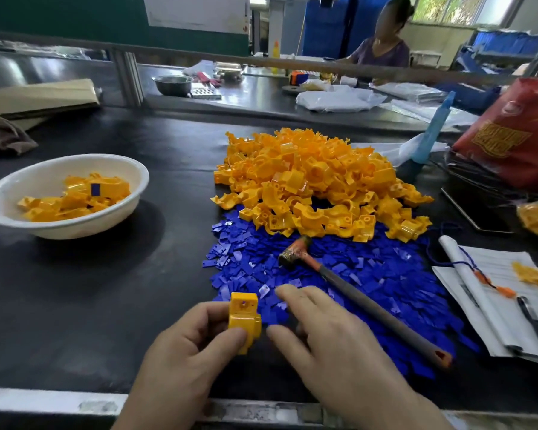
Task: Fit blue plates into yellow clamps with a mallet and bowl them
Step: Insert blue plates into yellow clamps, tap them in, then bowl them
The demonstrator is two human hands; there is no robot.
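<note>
One yellow clamp (pixel 244 318) is pinched by the fingers of the left hand (pixel 193 346) above the desk (pixel 106 290), while the spread fingers of the right hand (pixel 333 339) are held over the blue plates (pixel 385 274), from which one is judged due for picking next.

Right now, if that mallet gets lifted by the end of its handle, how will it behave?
Probably head-heavy: the mallet has a thick head on a long thin handle, so it may droop. Likely stiff, since the handle lies straight. Lifting it could scatter the loose blue plates under it.
</note>
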